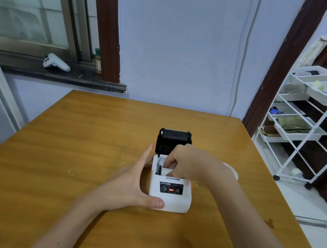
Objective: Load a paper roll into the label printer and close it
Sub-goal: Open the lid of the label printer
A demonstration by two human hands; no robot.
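Note:
A small white label printer (171,199) sits on the wooden table (91,133), its black lid (174,140) standing open at the back. My left hand (137,182) grips the printer's left side, thumb along its front corner. My right hand (186,163) reaches down into the open bay, fingers pinched on a white paper roll (166,170) that lies inside it. Most of the roll is hidden by my fingers. A black panel with a red light shows on the printer's top.
A white round object (233,171) peeks out behind my right wrist. A white wire rack (310,128) with trays stands to the right of the table. A white controller (56,62) lies on the window sill at the far left.

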